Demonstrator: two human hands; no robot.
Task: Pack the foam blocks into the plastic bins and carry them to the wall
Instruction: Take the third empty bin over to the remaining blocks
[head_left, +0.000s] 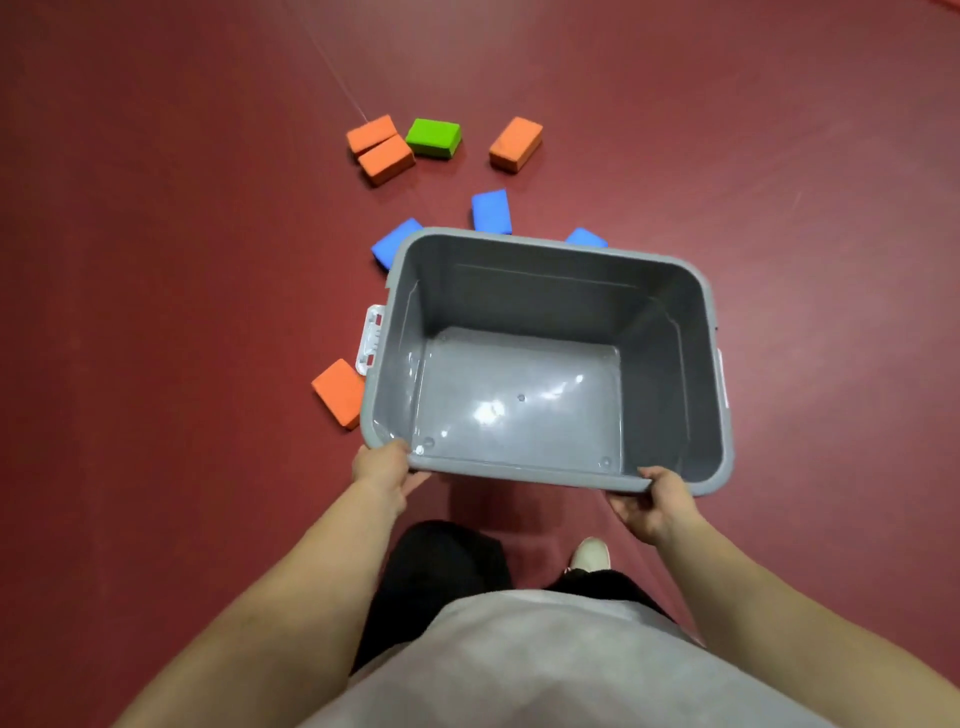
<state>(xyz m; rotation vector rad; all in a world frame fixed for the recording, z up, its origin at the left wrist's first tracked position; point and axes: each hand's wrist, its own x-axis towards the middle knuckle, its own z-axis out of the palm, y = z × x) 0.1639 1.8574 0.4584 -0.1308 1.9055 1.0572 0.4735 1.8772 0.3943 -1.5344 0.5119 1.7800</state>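
- Head view: a grey plastic bin (519, 296) fills the middle of the picture, open side up, with nothing inside; light glints off its bare bottom.
- The left hand (382, 467) grips the bin's near rim at the 7 o'clock corner, with the thumb on top of the rim and the fingers tucked beneath it.
- The right hand (657, 501) grips the same near rim at about 5 o'clock, fingers curled under the edge.
- Whether the bin's base touches the dark red floor (156, 260) cannot be told.
- A white latch (372, 338) sticks out from the bin's side at 9 o'clock.
- Foam blocks lie on the floor around the bin, none in it.
- A lone orange block (338, 392) sits at 8 o'clock, just beside the bin's wall.
- A left blue block (395, 243) shows at 11 o'clock, partly hidden by the rim.
- A middle blue block (491, 210) lies at 12 o'clock, just beyond the far rim.
- A right blue block (586, 238) peeks over the rim at 1 o'clock, mostly hidden.
- Farther off towards 11 o'clock, a rear orange block (371, 133) and a front orange block (386, 159) lie touching side by side, with a green block (434, 137) just beside them.
- A separate orange block (516, 143) lies at 12 o'clock, apart from the green one.
- At 6 o'clock, below the bin, are black trousers (441, 566), a white shoe (591, 553) and a pale grey shirt (519, 665).
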